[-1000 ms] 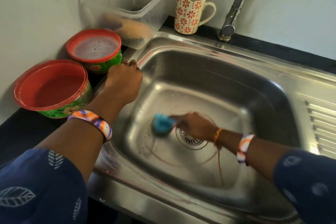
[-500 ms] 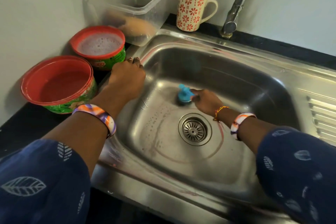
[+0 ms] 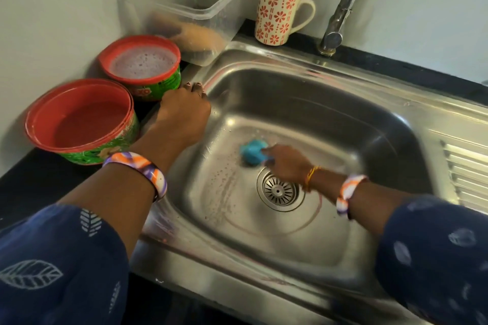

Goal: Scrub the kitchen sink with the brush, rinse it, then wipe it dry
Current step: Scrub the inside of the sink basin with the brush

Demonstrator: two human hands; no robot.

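Down in the steel sink (image 3: 330,113), on the wet floor of the basin, the right hand (image 3: 286,162) has its grip closed round a blue brush (image 3: 252,152), which sits pressed against the metal just up and left of the drain (image 3: 280,191). The brush and the fingers are blurred, so how the fingers wrap it cannot be made out finely. Small suds and droplets speckle the basin floor to the left of the drain.

The left hand (image 3: 183,113) rests on the sink's left rim near the back corner, fingers curled over the edge; its grip has hold of nothing but the rim itself. Both wrists carry orange, white and purple bangles, and the right wrist also has a thin orange thread. The sleeves are dark blue with a pale leaf print.

On the black worktop (image 3: 31,179) left of the sink stand two red-rimmed green tubs: the near tub (image 3: 81,124) holds reddish liquid, the far tub (image 3: 142,66) is topped with foam and stands just beside the left hand. Behind them, against the wall, is a clear plastic box (image 3: 184,0) with something brownish inside, too blurred to tell. A cream mug (image 3: 280,12) with red flowers stands upright at the back rim, and the tap (image 3: 343,8) rises to its right. A ribbed drainboard (image 3: 467,177) lies on the sink's right.
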